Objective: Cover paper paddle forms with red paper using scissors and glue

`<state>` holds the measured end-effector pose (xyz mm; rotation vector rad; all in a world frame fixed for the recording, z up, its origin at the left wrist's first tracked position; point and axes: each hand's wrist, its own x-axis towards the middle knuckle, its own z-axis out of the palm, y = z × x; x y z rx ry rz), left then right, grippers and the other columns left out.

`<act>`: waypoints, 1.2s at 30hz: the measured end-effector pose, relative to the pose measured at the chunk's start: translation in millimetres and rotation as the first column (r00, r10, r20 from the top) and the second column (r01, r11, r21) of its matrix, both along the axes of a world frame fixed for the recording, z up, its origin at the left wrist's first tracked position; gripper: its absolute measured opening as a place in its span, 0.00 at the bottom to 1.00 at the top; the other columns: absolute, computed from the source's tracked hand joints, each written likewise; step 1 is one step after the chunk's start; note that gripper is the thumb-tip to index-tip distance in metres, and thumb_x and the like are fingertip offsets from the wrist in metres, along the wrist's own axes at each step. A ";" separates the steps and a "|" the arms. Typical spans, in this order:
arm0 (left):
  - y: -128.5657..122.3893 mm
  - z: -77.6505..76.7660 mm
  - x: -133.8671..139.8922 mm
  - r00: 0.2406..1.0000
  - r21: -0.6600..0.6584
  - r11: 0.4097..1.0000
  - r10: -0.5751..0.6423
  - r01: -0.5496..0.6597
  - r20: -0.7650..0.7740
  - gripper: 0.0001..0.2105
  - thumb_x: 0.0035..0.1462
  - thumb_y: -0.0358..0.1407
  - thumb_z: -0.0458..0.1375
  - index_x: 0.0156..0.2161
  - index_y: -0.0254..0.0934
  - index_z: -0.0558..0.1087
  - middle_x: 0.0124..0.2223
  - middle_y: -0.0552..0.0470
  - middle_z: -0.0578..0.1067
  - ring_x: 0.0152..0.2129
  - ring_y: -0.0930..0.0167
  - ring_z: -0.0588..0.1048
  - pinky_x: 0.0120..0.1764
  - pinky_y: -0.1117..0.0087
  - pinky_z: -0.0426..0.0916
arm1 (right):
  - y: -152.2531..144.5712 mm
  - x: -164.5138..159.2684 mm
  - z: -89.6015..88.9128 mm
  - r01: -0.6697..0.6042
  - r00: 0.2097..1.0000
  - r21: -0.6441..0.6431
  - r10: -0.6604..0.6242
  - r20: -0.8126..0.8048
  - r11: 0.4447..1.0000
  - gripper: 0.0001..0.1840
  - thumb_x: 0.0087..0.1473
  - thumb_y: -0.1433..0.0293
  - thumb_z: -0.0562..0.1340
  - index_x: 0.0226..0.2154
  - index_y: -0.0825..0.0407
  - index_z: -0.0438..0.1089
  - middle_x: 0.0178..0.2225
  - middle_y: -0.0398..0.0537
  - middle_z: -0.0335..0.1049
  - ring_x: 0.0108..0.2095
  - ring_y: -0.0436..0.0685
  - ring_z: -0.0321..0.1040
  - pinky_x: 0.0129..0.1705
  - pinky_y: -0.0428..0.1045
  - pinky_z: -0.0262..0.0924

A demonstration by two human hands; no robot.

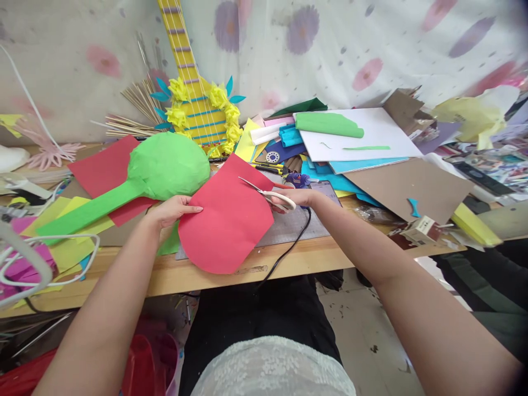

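My left hand (174, 210) pinches the left edge of a red paper sheet (226, 225), thumb on top. The sheet's lower left edge is rounded, and it is held up over the front of the table. In my right hand (291, 199) is a pair of scissors (264, 192) with cream handles; the blades are parted and lie over the sheet's upper right part. Whether they touch the paper I cannot tell. Just left of the sheet lies a green paper-covered banjo-like shape (169, 165) with a round body and long neck.
A yellow paper instrument (202, 121) with strings and yellow flowers leans at the back. Coloured papers and a white board (371, 126) lie at the back right. A black cable (289, 250) hangs over the table's front edge. White cords (93, 258) loop at the left.
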<state>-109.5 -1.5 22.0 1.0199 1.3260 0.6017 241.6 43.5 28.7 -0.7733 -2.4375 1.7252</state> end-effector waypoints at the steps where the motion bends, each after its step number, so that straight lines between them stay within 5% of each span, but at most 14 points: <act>1: 0.4 0.3 0.6 1.000 -0.002 1.000 -0.014 0.014 -0.004 0.18 0.28 0.39 0.73 0.29 0.34 0.78 0.31 0.46 0.80 0.25 0.66 0.77 0.31 0.66 0.73 | -0.4 -1.5 1.3 0.001 1.000 0.000 -0.001 0.001 1.000 0.34 0.48 0.37 0.53 0.26 0.53 0.59 0.20 0.39 0.58 0.21 0.46 0.55 0.23 0.44 0.52; 23: 4.8 6.5 -4.3 0.994 -0.065 0.992 -0.108 0.107 -0.007 0.22 0.29 0.41 0.74 0.33 0.35 0.79 0.32 0.50 0.81 0.28 0.67 0.78 0.35 0.67 0.74 | 13.1 7.6 -13.5 0.052 0.998 -0.103 -0.049 0.032 0.993 0.27 0.50 0.45 0.60 0.33 0.53 0.61 0.19 0.35 0.53 0.18 0.44 0.50 0.20 0.44 0.43; 32: 5.0 15.0 -1.6 0.992 -0.091 0.989 -0.122 0.118 -0.038 0.23 0.27 0.41 0.74 0.34 0.35 0.79 0.33 0.49 0.81 0.28 0.66 0.78 0.35 0.67 0.75 | 11.9 10.5 -7.4 0.075 0.991 0.020 -0.077 0.106 0.997 0.28 0.49 0.45 0.60 0.33 0.55 0.63 0.16 0.32 0.53 0.18 0.44 0.53 0.28 0.47 0.54; 36: 6.6 15.4 -2.1 0.988 -0.098 0.985 -0.147 0.142 -0.044 0.23 0.28 0.42 0.74 0.34 0.35 0.79 0.33 0.49 0.81 0.28 0.66 0.79 0.36 0.66 0.75 | 10.4 12.2 -9.0 0.099 0.991 -0.014 -0.097 0.096 0.995 0.27 0.49 0.46 0.61 0.32 0.54 0.62 0.17 0.33 0.53 0.17 0.44 0.52 0.23 0.45 0.50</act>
